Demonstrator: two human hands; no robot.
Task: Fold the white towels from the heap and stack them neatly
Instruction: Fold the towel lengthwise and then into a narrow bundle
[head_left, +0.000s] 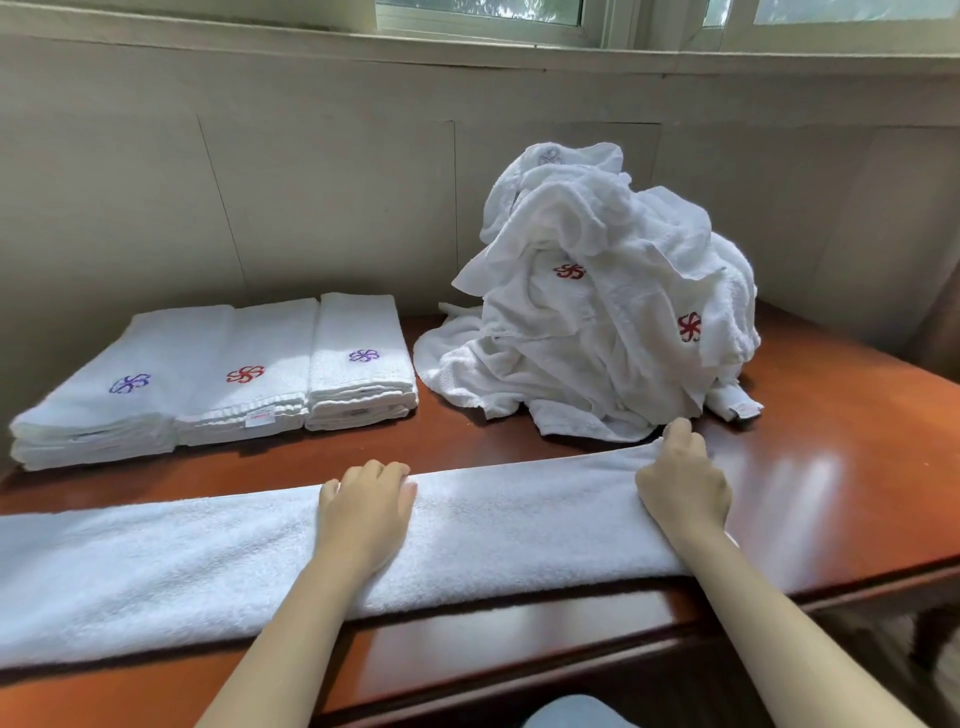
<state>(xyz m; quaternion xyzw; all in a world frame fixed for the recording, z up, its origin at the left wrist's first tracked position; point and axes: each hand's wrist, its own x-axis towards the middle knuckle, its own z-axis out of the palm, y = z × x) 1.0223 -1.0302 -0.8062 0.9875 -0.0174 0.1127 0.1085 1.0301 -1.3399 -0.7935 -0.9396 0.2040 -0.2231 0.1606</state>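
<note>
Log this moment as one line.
towel: long strip along table front; left hand: holds far edge; right hand: grips right end; stacks: three, left; heap: unfolded

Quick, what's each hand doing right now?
Left hand: on the long towel, fingers curled at its far edge; grip cannot be told.
Right hand: grips the long towel's right end.

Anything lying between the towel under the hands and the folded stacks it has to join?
Nothing visible: only wooden tabletop separates the long towel from the three stacks; the heap sits off to the right.
</note>
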